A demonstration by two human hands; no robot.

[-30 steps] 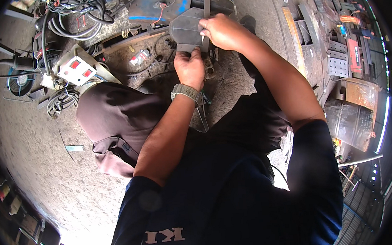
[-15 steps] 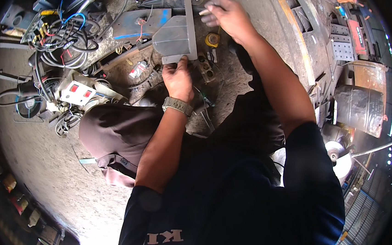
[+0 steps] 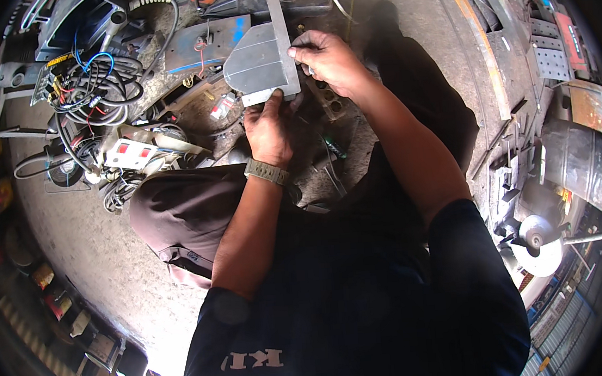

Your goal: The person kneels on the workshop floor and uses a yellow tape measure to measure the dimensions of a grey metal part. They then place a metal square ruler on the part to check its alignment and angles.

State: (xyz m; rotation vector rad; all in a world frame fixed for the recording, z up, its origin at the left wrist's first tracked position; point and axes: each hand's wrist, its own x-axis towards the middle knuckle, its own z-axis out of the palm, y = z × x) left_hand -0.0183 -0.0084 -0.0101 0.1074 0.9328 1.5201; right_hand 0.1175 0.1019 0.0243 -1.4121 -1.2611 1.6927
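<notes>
Head view. Grey metal plate (image 3: pixel 260 65), one corner rounded, held above the cluttered floor at top centre. Left hand (image 3: pixel 268 128) grips its near edge from below, thumb on the plate face, fingers closed under it; watch (image 3: pixel 266 171) on that wrist. Right hand (image 3: pixel 326 59) pinches the plate's right edge, fingers narrow and curled; whether it also holds something small, cannot tell.

Containers: none clearly open to view. A white box with red patches (image 3: pixel 128 153) lies left of the left hand, among coiled cables (image 3: pixel 91 88); its contents not visible. Perforated block (image 3: pixel 328 99) sits just under the right wrist, its holes dark.

Edges and room: plate's far edge lies close to a blue-marked flat piece (image 3: pixel 208 45) and a narrow upright bar (image 3: pixel 274 10); touching or not, cannot tell. Left of the plate, cables crowd in close. Right of the right forearm, bare concrete (image 3: pixel 416 30) up to a long rusty strip (image 3: pixel 477 40). Grinder disc (image 3: pixel 537 243) well apart, at lower right.
</notes>
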